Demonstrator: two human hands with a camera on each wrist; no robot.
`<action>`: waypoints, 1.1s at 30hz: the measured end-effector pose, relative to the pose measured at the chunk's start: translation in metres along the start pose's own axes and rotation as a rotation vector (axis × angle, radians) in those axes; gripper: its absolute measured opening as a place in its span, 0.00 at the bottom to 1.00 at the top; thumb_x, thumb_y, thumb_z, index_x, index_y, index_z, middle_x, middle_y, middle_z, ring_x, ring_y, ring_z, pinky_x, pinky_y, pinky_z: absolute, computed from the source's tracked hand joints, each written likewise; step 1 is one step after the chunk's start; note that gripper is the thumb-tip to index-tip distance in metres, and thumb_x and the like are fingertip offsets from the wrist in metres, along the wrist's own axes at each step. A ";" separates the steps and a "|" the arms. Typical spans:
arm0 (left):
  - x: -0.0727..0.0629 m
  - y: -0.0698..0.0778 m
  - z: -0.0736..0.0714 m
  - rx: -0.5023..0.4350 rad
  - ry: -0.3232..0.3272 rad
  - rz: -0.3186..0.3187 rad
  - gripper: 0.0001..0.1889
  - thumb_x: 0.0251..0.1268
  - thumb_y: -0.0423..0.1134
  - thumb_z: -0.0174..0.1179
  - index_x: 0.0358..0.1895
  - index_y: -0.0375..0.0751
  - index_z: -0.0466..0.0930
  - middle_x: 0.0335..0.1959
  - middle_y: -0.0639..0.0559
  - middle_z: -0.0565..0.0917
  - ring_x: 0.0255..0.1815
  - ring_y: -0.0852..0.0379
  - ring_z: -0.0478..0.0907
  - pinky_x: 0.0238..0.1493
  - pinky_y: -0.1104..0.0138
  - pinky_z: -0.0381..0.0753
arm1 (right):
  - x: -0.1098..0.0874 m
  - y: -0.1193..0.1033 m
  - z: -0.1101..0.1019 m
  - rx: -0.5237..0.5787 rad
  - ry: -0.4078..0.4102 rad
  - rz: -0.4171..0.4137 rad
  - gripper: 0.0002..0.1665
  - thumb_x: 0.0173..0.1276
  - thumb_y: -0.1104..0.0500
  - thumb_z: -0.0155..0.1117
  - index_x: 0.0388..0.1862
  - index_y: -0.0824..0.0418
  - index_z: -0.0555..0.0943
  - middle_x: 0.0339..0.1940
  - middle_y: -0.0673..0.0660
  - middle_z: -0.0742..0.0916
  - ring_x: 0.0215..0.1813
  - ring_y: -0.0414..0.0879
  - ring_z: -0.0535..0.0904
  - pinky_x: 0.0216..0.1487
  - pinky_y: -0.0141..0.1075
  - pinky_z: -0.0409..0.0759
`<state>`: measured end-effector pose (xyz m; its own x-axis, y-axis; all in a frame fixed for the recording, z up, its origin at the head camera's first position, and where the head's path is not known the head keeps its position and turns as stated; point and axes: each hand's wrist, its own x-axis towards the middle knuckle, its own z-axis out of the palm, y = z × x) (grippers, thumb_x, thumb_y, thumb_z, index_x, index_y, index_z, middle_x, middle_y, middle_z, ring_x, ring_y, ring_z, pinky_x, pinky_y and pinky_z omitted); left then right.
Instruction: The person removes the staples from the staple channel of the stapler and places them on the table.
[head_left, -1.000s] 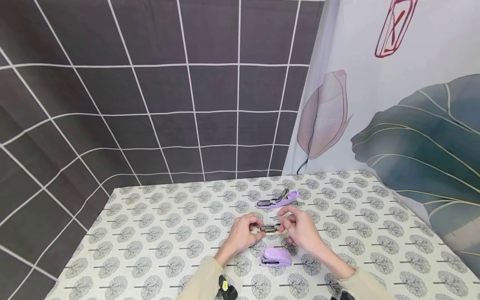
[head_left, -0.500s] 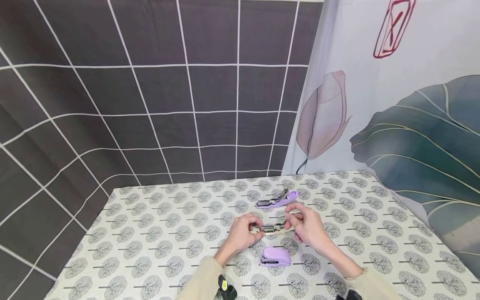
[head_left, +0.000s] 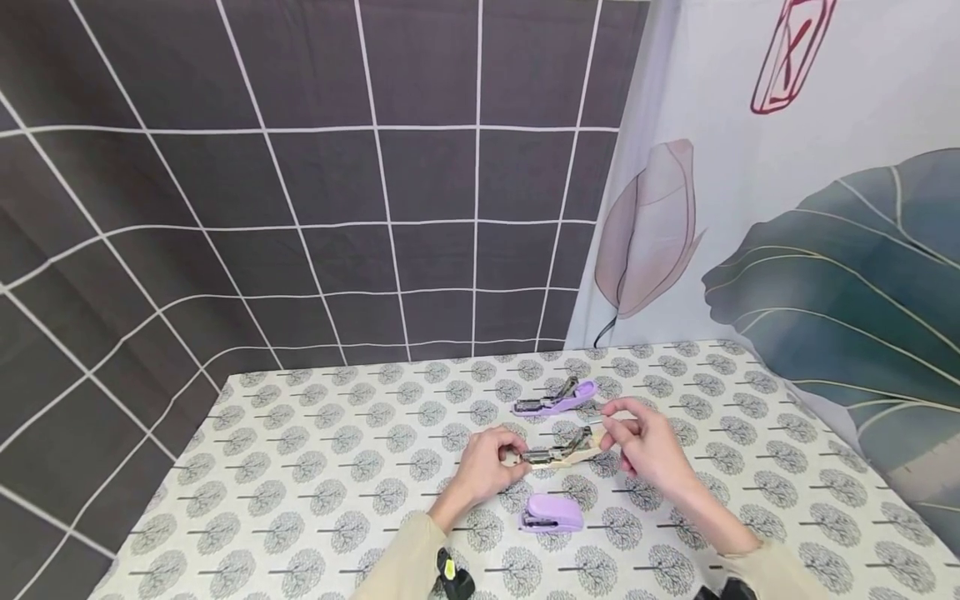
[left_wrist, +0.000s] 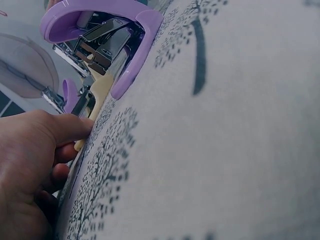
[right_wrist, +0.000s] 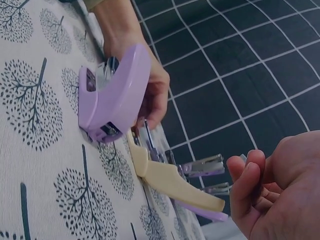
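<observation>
My left hand (head_left: 487, 467) holds the front end of a cream stapler (head_left: 581, 456), which lies opened out on the table with its metal tray exposed. In the right wrist view its cream body (right_wrist: 180, 185) points toward my right hand. My right hand (head_left: 643, 442) is raised beside the stapler's rear end, apart from it. Its thumb and forefinger pinch a small thin grey piece (right_wrist: 243, 157), probably a strip of staples, mostly covered by the fingertips. Nearer to me a folded purple stapler (head_left: 552, 512) sits on the table.
Behind the cream stapler lies another purple stapler (head_left: 555, 402), opened with its metal part raised. A tree-print cloth (head_left: 337, 500) covers the table. A dark gridded curtain (head_left: 300, 183) hangs at the back, and a pale patterned curtain (head_left: 750, 208) on the right.
My right hand has drawn back to the right, off the cream stapler, whose raised metal part and rear end now show. The left hand stays in place on its front end.
</observation>
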<state>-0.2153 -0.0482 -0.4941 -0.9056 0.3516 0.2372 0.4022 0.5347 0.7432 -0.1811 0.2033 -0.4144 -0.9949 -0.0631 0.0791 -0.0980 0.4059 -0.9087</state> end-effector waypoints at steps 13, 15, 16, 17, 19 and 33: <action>0.000 0.000 0.002 0.010 -0.005 0.004 0.11 0.51 0.36 0.76 0.38 0.45 0.86 0.31 0.64 0.80 0.28 0.67 0.67 0.32 0.72 0.70 | -0.004 0.015 -0.021 -0.003 0.059 0.081 0.12 0.75 0.68 0.56 0.54 0.68 0.74 0.28 0.64 0.85 0.15 0.42 0.71 0.14 0.35 0.73; 0.000 0.000 0.002 0.003 -0.005 0.008 0.11 0.51 0.36 0.76 0.37 0.45 0.86 0.31 0.63 0.80 0.28 0.67 0.67 0.32 0.72 0.70 | -0.004 0.018 -0.023 -0.015 0.065 0.090 0.12 0.75 0.67 0.56 0.55 0.68 0.74 0.27 0.63 0.86 0.15 0.42 0.72 0.15 0.35 0.74; 0.000 -0.001 0.002 0.001 -0.004 0.008 0.11 0.51 0.35 0.76 0.38 0.45 0.86 0.31 0.63 0.81 0.28 0.67 0.67 0.32 0.72 0.70 | -0.004 0.019 -0.023 -0.022 0.066 0.093 0.12 0.74 0.67 0.56 0.55 0.68 0.74 0.27 0.62 0.86 0.15 0.42 0.72 0.15 0.35 0.74; 0.000 -0.001 0.001 -0.002 -0.004 0.008 0.11 0.51 0.35 0.76 0.38 0.45 0.86 0.32 0.63 0.81 0.28 0.66 0.68 0.32 0.72 0.70 | -0.004 0.020 -0.024 -0.030 0.069 0.095 0.12 0.74 0.67 0.57 0.54 0.68 0.74 0.27 0.62 0.86 0.15 0.43 0.72 0.15 0.35 0.74; 0.000 -0.001 0.001 -0.005 -0.002 0.009 0.11 0.51 0.35 0.76 0.38 0.45 0.86 0.32 0.63 0.81 0.28 0.66 0.68 0.33 0.71 0.71 | -0.005 0.023 -0.025 -0.039 0.067 0.101 0.12 0.74 0.67 0.56 0.54 0.69 0.74 0.27 0.62 0.86 0.16 0.43 0.73 0.16 0.35 0.75; 0.000 0.001 -0.001 -0.014 -0.002 0.003 0.11 0.50 0.35 0.76 0.37 0.45 0.86 0.31 0.64 0.80 0.27 0.67 0.67 0.32 0.71 0.70 | -0.008 0.045 -0.023 -0.057 0.041 0.153 0.12 0.74 0.68 0.55 0.54 0.71 0.73 0.26 0.60 0.85 0.15 0.43 0.73 0.15 0.34 0.74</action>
<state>-0.2147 -0.0484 -0.4932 -0.9042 0.3548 0.2378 0.4028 0.5229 0.7512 -0.1783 0.2430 -0.4461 -0.9984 0.0400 -0.0409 0.0547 0.4591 -0.8867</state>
